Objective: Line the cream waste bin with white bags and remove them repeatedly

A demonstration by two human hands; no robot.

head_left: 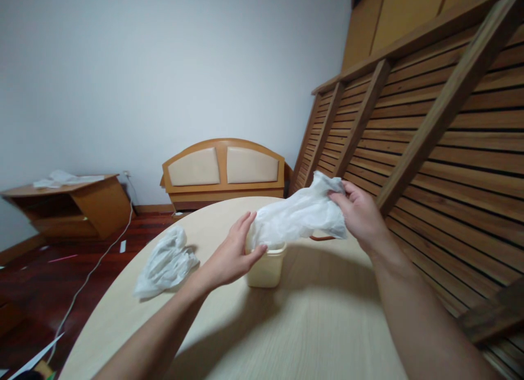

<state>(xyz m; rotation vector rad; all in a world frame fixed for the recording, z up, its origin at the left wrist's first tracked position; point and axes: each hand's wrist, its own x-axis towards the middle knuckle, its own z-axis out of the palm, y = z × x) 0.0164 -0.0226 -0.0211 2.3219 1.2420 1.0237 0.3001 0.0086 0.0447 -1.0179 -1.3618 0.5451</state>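
A pale yellow bin [265, 272] stands on the round light-wood table [323, 314]. A white plastic bag [286, 219] stretches from the bin's mouth up to the right. My right hand [360, 211] pinches the bag's far end between thumb and fingers. At the bin's left rim is my left hand [235, 253], thumb and fingers apart around the rim and the bag's lower end. Another crumpled white plastic bag [167, 262] lies on the table to the left. Part of a brown curved thing [322, 238] shows under the held bag.
A wooden slatted frame [442, 150] leans along the right side. Behind the table is a headboard [223, 167] with cream panels. A low wooden cabinet [82, 205] with white sheets on top stands at the left, near a cable [96, 265] on the dark red floor.
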